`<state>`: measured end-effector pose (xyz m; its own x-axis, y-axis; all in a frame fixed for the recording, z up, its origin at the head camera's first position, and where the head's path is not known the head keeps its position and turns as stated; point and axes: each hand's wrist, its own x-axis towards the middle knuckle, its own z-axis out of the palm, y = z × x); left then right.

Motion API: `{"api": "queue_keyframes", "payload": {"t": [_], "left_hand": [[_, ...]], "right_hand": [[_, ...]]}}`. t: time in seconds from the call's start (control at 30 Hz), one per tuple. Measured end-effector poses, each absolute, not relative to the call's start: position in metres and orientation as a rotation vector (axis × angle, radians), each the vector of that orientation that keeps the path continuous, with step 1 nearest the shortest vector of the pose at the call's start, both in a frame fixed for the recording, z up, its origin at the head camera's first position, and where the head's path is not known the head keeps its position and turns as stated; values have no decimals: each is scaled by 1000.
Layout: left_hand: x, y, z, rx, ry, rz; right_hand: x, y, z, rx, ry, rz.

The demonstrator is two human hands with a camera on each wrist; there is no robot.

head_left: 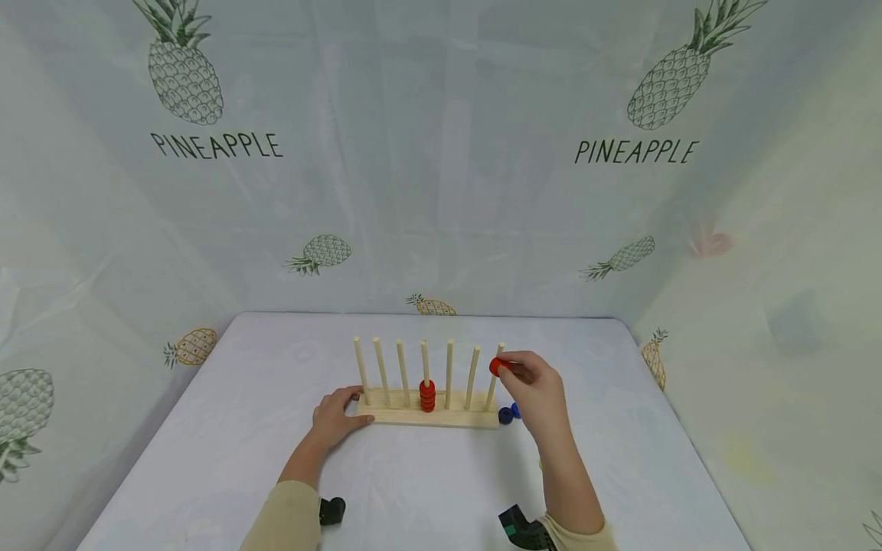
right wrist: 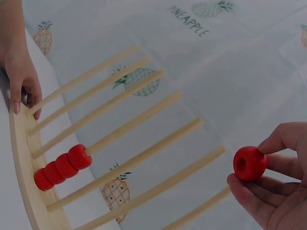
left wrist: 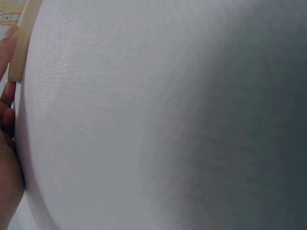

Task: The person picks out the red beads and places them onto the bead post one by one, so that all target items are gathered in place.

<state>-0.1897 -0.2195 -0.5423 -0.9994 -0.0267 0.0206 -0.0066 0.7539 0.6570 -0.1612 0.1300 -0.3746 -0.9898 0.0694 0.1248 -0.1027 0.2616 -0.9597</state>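
Head: pegboard (head_left: 400,417) long axis crosswise, pegs (head_left: 449,374) upright; left hand (head_left: 334,417) grips end, right hand (head_left: 541,390) pinches red bead (head_left: 495,366).

Red beads (right wrist: 63,167), pineapple-patterned sheet (head_left: 441,168); blue beads (head_left: 506,415), one perhaps navy.

Tabletop (head_left: 427,482): white, filling the lower middle of the head view, narrowing toward its far edge. Wooden peg rack (head_left: 400,415) stands on it, lower centre of frame, pegs up. Just beside its right end: dark blue bead (head_left: 506,415), brighter blue bead (head_left: 516,410). Yellow bit (head_left: 540,464) below these, mostly hidden.
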Motion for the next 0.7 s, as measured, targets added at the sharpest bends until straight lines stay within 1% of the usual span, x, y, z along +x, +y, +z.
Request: {"api": "queue_keyframes", "payload": {"t": [0.7], "left_hand": [[-188, -219, -541, -9, -2872, -1079]], "right_hand": [[-166, 111, -364, 238, -2347, 1827]]}}
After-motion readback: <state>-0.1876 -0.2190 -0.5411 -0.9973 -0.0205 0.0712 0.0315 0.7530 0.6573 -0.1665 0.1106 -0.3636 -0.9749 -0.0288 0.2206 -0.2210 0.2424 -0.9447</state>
